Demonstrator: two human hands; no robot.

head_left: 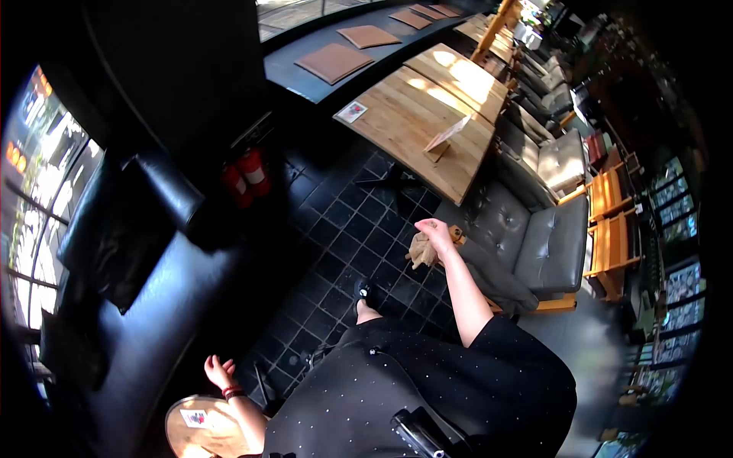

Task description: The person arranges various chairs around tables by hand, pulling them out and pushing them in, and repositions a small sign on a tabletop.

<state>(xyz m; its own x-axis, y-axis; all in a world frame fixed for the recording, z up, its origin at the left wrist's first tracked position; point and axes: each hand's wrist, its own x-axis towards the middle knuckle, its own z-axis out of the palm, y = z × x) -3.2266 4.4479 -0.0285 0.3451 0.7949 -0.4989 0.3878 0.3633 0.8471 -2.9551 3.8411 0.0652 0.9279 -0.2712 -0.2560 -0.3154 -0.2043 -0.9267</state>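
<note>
My right hand is closed around a crumpled tan cloth, which hangs below the fingers above the dark tiled floor, beside the arm of a grey cushioned chair. Down at the lower left, my left hand has its fingers curled loosely, and whether anything is in them is too small to tell. It is above and beside a small round wooden table with a printed card on it.
Ahead stands a wooden table with a standing card and a flat card. Behind it runs a bench with brown pads. Red fire extinguishers and a black sofa are on the left. More chairs line the right.
</note>
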